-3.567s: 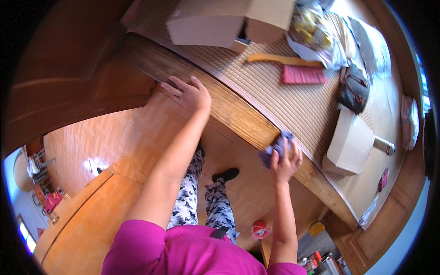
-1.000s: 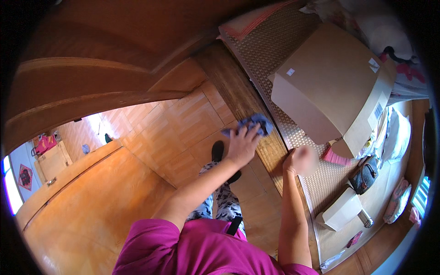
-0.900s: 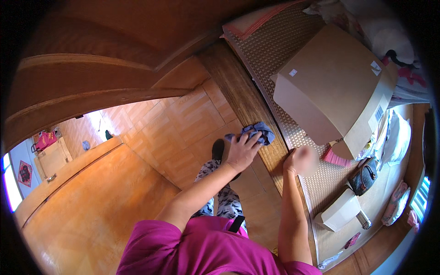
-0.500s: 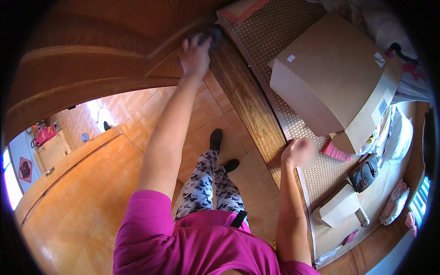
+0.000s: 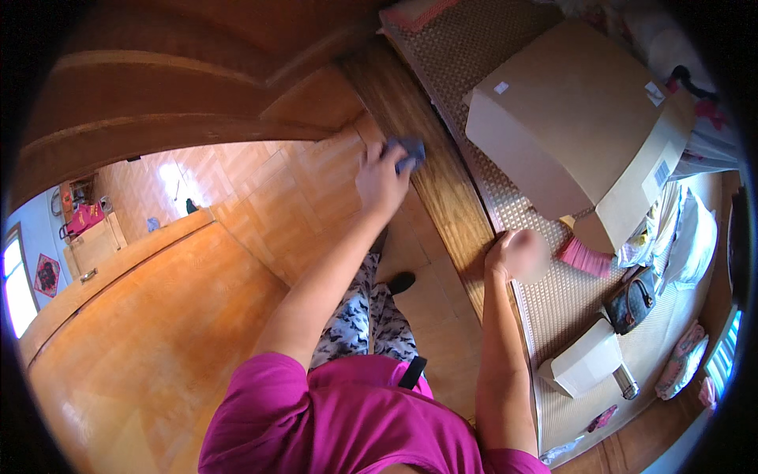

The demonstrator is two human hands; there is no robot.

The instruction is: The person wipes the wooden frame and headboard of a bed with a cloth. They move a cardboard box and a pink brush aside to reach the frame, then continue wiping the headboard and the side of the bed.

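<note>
My left hand is closed on a bunched dark grey-blue cloth. The cloth lies against the inner edge of the long wooden bed rail, roughly midway along its visible length. Farther down the same rail, at its border with the woven mat, rests my right hand. A blurred patch covers much of its fingers, so their shape is hard to make out.
On the mat stand a large cardboard box, a pink folded cloth, a dark handbag and a small white carton. A dark wooden headboard rises at the far left, and a glossy wooden panel at the near left.
My left hand has drawn the cloth nearer along the bed rail, away from the corner by the headboard. My right hand has stayed in about the same place.
</note>
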